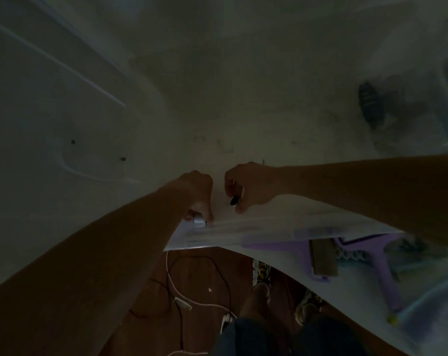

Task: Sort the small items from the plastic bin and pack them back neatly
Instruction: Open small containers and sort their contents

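Observation:
The picture is dark and blurred. Both my hands are out over a pale surface (pixel 217 111) near its front edge. My left hand (pixel 198 194) has its fingers curled round a small white object (pixel 199 219), perhaps a marker, with a dark tip. My right hand (pixel 248 185) grips a small dark cap-like piece (pixel 234 200) between curled fingers. The two hands sit close together, about a hand's width apart. A clear plastic bin (pixel 269 228) lies just below them, and I cannot make out what it holds on the left side.
A purple plastic piece (pixel 366 249) and a brown block (pixel 323 258) show through the clear plastic at lower right. A dark blurred object (pixel 371 104) lies at the far right. Cables (pixel 182 286) trail over the wooden floor by my feet.

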Demonstrator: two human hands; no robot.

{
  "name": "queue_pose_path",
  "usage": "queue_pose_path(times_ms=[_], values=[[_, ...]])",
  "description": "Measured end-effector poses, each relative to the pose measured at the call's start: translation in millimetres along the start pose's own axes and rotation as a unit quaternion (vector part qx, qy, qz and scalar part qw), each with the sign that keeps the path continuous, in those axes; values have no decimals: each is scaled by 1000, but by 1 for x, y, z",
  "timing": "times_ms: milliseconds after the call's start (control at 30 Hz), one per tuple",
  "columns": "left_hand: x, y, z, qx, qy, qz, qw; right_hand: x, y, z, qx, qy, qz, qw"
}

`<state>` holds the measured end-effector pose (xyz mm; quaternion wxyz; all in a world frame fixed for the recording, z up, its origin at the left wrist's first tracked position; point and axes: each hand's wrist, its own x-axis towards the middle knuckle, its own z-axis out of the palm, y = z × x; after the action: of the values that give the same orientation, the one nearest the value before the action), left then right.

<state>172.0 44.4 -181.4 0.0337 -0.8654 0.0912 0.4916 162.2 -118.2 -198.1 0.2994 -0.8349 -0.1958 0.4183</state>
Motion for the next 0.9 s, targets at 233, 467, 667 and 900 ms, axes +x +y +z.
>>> queue_pose_path(times_ms=[233,467,667,900], values=[[-30,7,-25,-98,14,-13,995,-45,0,-24,33,57,12,998],[-124,94,-72,-505,54,145,849,-182,-6,-44,94,356,-16,930],[-171,234,-61,-532,4,266,804,-328,39,-11,96,594,33,798],[-191,423,13,-475,-65,365,798,-479,109,75,130,705,163,678]])
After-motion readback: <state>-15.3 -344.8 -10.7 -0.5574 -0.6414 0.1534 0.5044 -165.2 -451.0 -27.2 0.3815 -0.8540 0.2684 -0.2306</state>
